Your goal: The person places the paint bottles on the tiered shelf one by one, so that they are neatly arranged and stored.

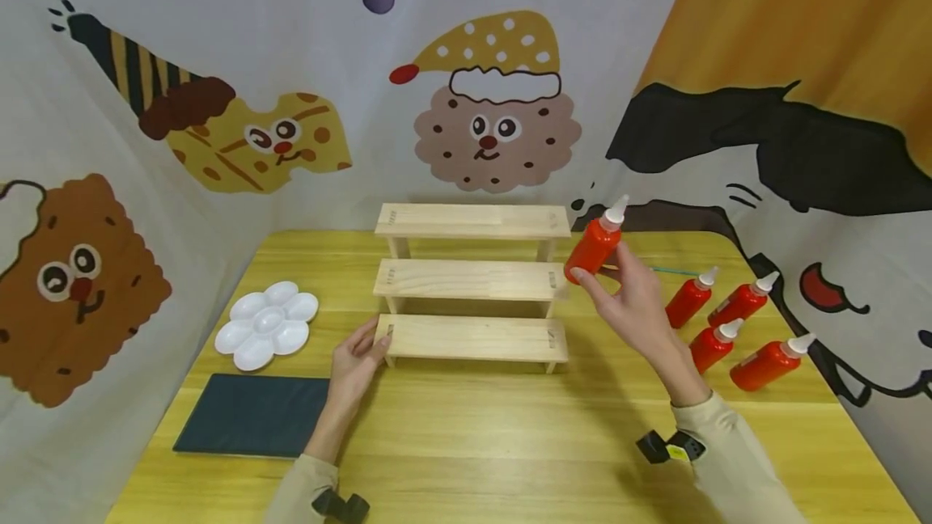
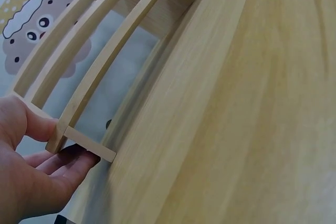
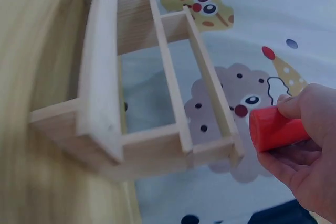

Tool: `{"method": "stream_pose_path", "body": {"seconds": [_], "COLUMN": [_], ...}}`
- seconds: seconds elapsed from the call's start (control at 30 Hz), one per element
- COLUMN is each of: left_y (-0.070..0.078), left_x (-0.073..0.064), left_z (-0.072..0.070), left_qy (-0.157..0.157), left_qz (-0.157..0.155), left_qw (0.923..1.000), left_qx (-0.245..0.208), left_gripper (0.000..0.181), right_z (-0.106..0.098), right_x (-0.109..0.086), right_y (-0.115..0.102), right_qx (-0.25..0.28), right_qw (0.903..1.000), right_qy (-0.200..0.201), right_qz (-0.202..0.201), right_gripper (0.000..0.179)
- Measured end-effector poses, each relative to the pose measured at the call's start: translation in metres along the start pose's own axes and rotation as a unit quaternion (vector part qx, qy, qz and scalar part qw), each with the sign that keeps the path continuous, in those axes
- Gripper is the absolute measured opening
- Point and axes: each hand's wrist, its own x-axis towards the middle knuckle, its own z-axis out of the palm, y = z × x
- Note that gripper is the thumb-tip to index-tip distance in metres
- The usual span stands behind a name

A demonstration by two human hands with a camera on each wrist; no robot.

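Observation:
A three-step wooden display rack (image 1: 473, 338) stands in the middle of the table. My left hand (image 1: 353, 366) grips the left end of its lowest step. In the left wrist view the left thumb (image 2: 42, 128) lies on one face of that board, with the other fingers beneath it. My right hand (image 1: 632, 297) holds a red squeeze bottle (image 1: 593, 247) with a white pointed nozzle, raised beside the rack's right end. From the right wrist view, the base of the red bottle (image 3: 273, 128) points toward the rack, and the fingers wrap its body.
Several similar red bottles, one a front bottle (image 1: 764, 366), stand at the table's right. A thin green stick (image 1: 673, 271) lies behind them. On the left are a white flower-shaped palette (image 1: 269, 322) and a dark rectangular board (image 1: 251, 415). A cartoon-printed cloth (image 1: 364, 144) hangs behind.

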Motion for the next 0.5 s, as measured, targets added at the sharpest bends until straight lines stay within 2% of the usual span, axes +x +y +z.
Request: {"method": "stream_pose_path", "body": {"seconds": [0.1,0.5], "left_y": [0.000,0.003], "left_x": [0.000,-0.003], "left_z": [0.001,0.002], "left_qy": [-0.003,-0.003], "left_qz": [-0.002,0.005], "left_qw": [1.0000,1.0000], "left_qx": [-0.003,-0.001], "left_gripper": [0.052,0.052], "right_z": [0.008,0.052], "right_x": [0.016,0.081], "right_y": [-0.008,-0.037], "right_qx": [0.023,0.087], "right_qw": [0.9997,0.9921], "right_qy": [-0.007,-0.087], "right_qz": [-0.009,-0.022], "right_gripper": [0.047,0.046]}}
